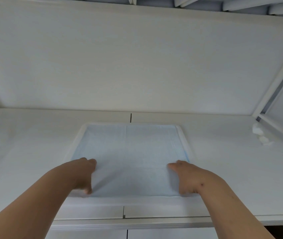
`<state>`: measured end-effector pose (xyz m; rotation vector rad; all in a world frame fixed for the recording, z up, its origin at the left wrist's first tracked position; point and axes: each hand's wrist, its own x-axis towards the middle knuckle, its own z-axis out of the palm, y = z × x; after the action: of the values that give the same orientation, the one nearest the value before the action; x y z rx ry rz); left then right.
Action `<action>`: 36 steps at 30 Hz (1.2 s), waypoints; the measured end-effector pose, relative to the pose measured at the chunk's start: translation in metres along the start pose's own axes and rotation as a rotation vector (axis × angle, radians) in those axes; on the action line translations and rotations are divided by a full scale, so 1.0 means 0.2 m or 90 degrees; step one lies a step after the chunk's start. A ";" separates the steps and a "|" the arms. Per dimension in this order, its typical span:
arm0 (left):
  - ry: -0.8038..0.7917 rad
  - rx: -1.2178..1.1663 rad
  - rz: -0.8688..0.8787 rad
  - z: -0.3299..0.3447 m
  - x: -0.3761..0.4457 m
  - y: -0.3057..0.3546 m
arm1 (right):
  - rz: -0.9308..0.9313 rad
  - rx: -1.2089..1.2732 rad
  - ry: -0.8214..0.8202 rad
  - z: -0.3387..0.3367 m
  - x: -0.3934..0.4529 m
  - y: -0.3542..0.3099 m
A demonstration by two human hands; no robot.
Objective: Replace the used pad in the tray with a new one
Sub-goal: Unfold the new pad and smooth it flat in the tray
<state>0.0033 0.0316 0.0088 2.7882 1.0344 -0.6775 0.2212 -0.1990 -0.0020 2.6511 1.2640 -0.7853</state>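
Head view shows both hands down on a pale blue pad point(128, 152) that lies spread in a shallow white tray point(185, 144) on a white table point(33, 152). The left hand point(83, 175) sits at the pad's near left corner, its fingers curled down onto the sheet with the thumb low at the near edge; it looks as if it pinches the sheet there, though the pinch itself is hidden under the hand. The right hand point(185, 176) mirrors it at the near right corner, fingers bent and pointing inward across the pad, thumb side toward the near edge; whether it grips the sheet or only presses on it I cannot tell. Between the two hands the near part of the pad is slightly rumpled, with a faint fold line running from one hand to the other. From the fingers, nearly all of the pad stretches away, its far edge well beyond the fingertips and up against the far wall of the tray. Its long axis seems to run away from the person, but the wide lens makes that unsure. Neither hand is nearer than the other: each has its own corner, and the sheet lies centred between them. Whether this is the used pad or the new one cannot be told from its surface. Either way, my judgement is that the coming move turns on both near corners moving together along that far-to-near line. Two small white wads point(259, 135) lie well off beyond the right hand.
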 end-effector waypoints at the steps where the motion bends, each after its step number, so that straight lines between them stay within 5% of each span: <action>1: 0.022 -0.020 0.014 0.00 0.00 0.02 | -0.002 0.016 0.019 0.00 0.01 0.00; 20: 0.153 -0.098 0.113 0.02 0.09 0.18 | 0.032 0.010 0.079 -0.04 0.04 -0.07; 30: 0.138 -0.130 0.174 0.00 0.06 0.23 | -0.051 0.033 0.117 -0.05 0.00 -0.13; 36: 0.005 -0.038 0.276 -0.01 -0.03 0.31 | -0.161 -0.015 -0.014 -0.02 -0.10 -0.24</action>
<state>0.0408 -0.0193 0.0088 2.8200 0.4115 -0.5650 0.1754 -0.1801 0.0168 2.4871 1.6136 -0.8226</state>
